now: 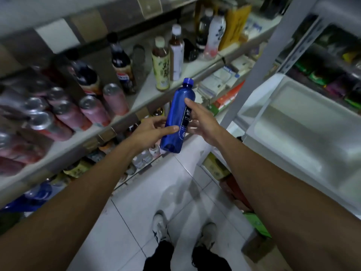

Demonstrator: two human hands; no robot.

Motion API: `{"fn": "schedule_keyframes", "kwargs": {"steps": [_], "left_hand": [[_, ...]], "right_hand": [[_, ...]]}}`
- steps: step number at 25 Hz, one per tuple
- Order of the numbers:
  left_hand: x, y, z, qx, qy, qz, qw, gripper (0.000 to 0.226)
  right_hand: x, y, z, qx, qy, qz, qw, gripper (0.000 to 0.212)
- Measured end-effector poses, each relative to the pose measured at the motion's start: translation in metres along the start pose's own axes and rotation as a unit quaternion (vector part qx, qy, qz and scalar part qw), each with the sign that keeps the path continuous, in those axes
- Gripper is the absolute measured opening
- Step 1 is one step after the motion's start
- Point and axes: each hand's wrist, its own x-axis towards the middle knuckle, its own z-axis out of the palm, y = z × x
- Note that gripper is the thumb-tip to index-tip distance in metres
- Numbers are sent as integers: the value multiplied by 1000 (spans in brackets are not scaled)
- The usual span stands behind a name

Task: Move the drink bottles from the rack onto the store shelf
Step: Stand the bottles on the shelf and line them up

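The left hand (pixel 150 132) is gripping the lower body, and the right hand (pixel 203 122) the upper, of a blue drink bottle (pixel 178 114), holding it tilted in mid-air between the rack (pixel 304 122) and the store shelf (pixel 146 92), where other bottles (pixel 160 65) are already standing, so this one's placing is seemingly still waiting.

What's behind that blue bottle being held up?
Behind the blue bottle are the store shelf edge, small bottles on a lower shelf and white floor tiles. The bottle covers fingers of the left hand and right hand holding it.
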Motion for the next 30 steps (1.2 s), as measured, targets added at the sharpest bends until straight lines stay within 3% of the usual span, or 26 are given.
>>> {"fn": "schedule_keyframes", "kwargs": {"steps": [3,7,10,12,15,17,20,23,25,27,30], "left_hand": [[-7,38,-10,-5,41,46,998,33],[-12,80,-26,38,123,114,985,59],[-22,106,-32,88,206,147,963,76],[-31,127,-34,149,254,196,936,64],[-40,167,-40,209,307,297,880,23],[-42,187,-52,231,283,316,876,22],[-40,196,-76,197,186,310,911,41],[-40,194,-92,70,44,243,967,51],[-39,196,-100,-1,-20,214,977,47],[-37,203,-104,-5,-20,220,975,46],[-31,212,-106,21,59,242,968,53]], "right_hand": [[-11,-42,9,-21,-6,-44,999,40],[-23,-91,13,-42,26,-113,992,52],[-35,-128,24,-28,45,-153,987,48],[-42,-151,40,-47,47,-186,980,49],[-49,-178,61,-106,69,-235,964,52],[-48,-192,67,-54,78,-239,966,44],[-51,-206,70,-25,83,-233,969,37],[-54,-220,74,10,55,-235,971,38],[-54,-230,79,27,31,-249,968,38],[-54,-238,83,31,20,-262,964,34],[-54,-250,84,22,32,-276,960,44]]}}
